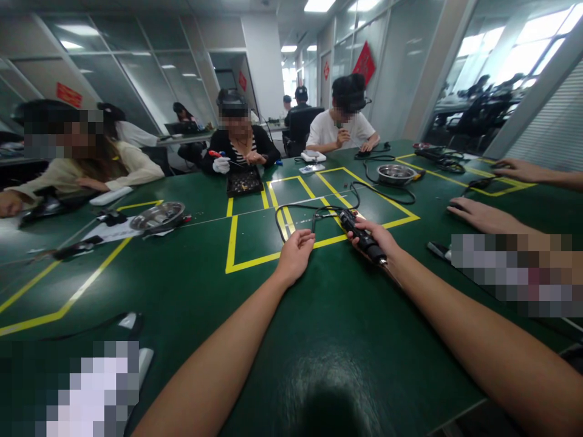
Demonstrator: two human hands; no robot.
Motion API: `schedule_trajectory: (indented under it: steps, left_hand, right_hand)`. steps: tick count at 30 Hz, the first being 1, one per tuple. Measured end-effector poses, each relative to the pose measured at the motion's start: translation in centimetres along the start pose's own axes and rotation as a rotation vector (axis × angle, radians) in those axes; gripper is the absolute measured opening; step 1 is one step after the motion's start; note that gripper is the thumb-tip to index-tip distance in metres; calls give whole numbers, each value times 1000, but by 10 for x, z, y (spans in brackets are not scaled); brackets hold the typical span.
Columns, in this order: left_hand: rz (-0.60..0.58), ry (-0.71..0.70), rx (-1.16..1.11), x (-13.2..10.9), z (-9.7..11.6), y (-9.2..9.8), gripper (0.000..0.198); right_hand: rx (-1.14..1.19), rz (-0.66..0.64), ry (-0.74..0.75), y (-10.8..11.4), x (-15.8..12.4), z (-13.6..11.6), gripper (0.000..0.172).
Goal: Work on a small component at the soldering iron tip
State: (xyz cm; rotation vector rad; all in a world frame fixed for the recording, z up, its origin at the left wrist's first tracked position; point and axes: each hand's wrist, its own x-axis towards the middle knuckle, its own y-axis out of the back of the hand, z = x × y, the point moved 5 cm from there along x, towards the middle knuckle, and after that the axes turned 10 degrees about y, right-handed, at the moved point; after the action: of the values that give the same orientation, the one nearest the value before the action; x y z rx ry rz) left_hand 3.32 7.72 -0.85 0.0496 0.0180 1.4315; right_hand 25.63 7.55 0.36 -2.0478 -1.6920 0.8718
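My right hand [382,235] is wrapped around a black electric screwdriver [364,238], its metal tip pointing back toward me and down to the right. From the tool's far end a black cable [298,206] loops out to the left over the green table. My left hand [296,256], a little to the left, has its fingers curled together around part of this cable. Both hands are just above the yellow-taped area [255,264]; the screwdriver's underside is partly hidden by my palm.
A metal bowl [396,174] stands beyond the screwdriver, and another bowl [157,217] sits at left. A black tray [245,182] of small parts lies before a person across the table. At right, a co-worker's hand [473,213] rests on the table [255,352].
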Motion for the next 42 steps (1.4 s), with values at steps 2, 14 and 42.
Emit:
schedule_trajectory:
  steps: [2,14,42]
  left_hand:
    - [8,-3,9,0,0,0,32]
    - [86,-73,232,-7,10,-2,26]
    - [116,11,1,-5,5,4,43]
  right_hand:
    - [-60,-16,79,-1,1,0,50]
    - [139,-40,-48,0,1,2,40]
    - [-512,-465,234,-53,-57,37,71]
